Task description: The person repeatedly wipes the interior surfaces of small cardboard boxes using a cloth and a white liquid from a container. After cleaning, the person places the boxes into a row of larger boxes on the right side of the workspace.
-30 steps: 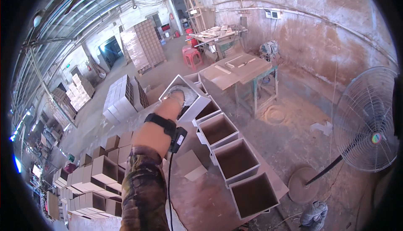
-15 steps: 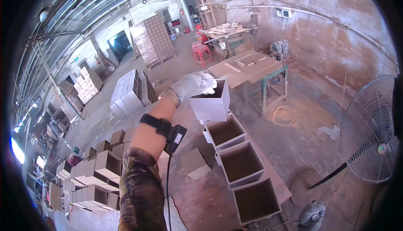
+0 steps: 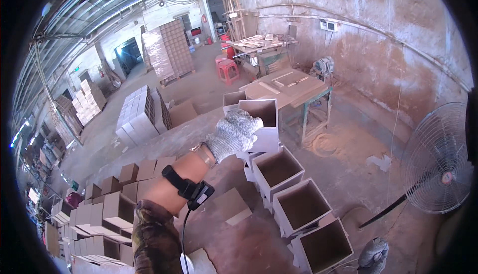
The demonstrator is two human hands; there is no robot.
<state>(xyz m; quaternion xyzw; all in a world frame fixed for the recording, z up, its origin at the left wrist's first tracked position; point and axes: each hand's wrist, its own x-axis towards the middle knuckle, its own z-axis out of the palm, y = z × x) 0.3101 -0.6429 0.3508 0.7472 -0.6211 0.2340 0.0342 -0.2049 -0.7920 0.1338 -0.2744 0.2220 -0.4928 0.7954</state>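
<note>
My left hand (image 3: pixel 234 133), in a pale knit glove, reaches forward to an open-topped white box (image 3: pixel 264 139) with a brown inside. Its fingers are curled at the box's near left rim and cover that corner. At the lower right edge shows my right hand (image 3: pixel 373 255), gloved in grey, its fingers drawn together; whatever they hold is hidden. From that box toward me runs a row of like open boxes: one close by (image 3: pixel 279 167), a middle one (image 3: pixel 301 205) and the nearest (image 3: pixel 322 246). Another box (image 3: pixel 233 99) stands just beyond the left hand.
A big floor fan (image 3: pixel 438 167) stands at right. Brown boxes (image 3: pixel 119 209) are stacked at left, and a flat cardboard piece (image 3: pixel 232 205) lies on the floor. Beyond the row are a work table (image 3: pixel 286 87) with wood strips, red stools (image 3: pixel 228 71) and stacked white boxes (image 3: pixel 137 114).
My left hand has come back from over the box's opening to its near left corner, fingers more curled. The view has shifted, and the box row appears farther right. The right hand stays low.
</note>
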